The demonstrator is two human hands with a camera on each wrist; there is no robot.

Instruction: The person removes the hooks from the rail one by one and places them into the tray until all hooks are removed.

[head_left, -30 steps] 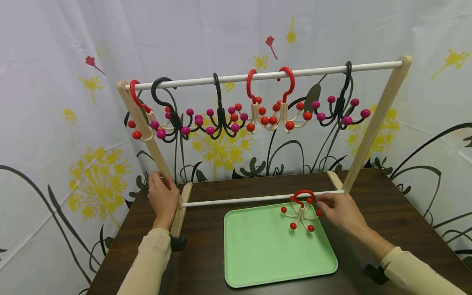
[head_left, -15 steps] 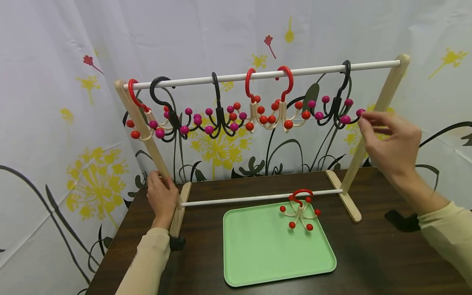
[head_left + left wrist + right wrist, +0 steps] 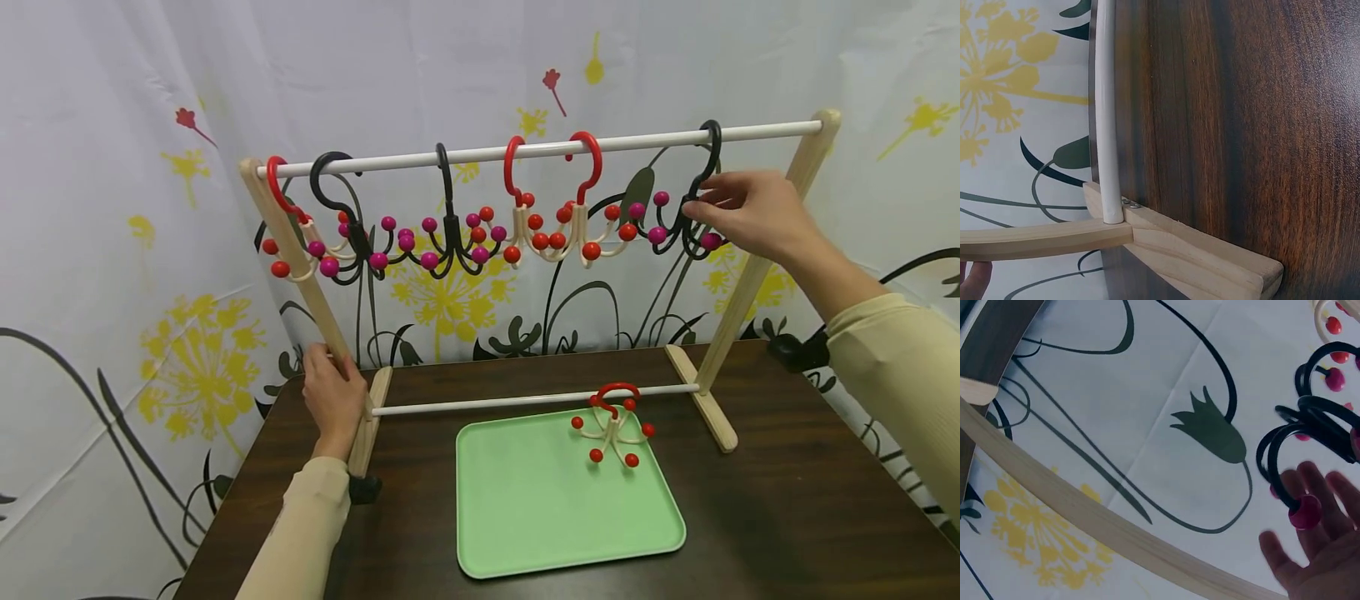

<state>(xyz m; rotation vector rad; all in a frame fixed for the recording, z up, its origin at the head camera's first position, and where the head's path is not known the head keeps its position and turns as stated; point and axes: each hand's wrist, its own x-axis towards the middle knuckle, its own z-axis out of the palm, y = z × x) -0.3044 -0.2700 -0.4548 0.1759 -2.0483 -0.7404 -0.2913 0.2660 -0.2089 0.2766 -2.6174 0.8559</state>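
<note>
The right hand (image 3: 750, 212) is at the black hook (image 3: 717, 148) hanging at the right end of the top rod (image 3: 480, 155), its fingers parted about the stem with thumb and fingertips apart; whether they touch it, I cannot tell. In the right wrist view a pink ball of this hook overlaps the fingers. The left hand (image 3: 333, 404) grips the left post (image 3: 321, 312) low down, fingers and thumb curled round it, just above the wooden foot (image 3: 1191, 253). Left of that black hook, five more hang from the rod: red, black, black, red, red, their balls crowding in places. Another red hook (image 3: 614, 427) lies at the far right corner of the green tray (image 3: 525, 500), its curve overlapping the lower rod (image 3: 487, 407) in the head view. The tray sits on the table (image 3: 795, 475), before a flowered curtain (image 3: 420, 75).
</note>
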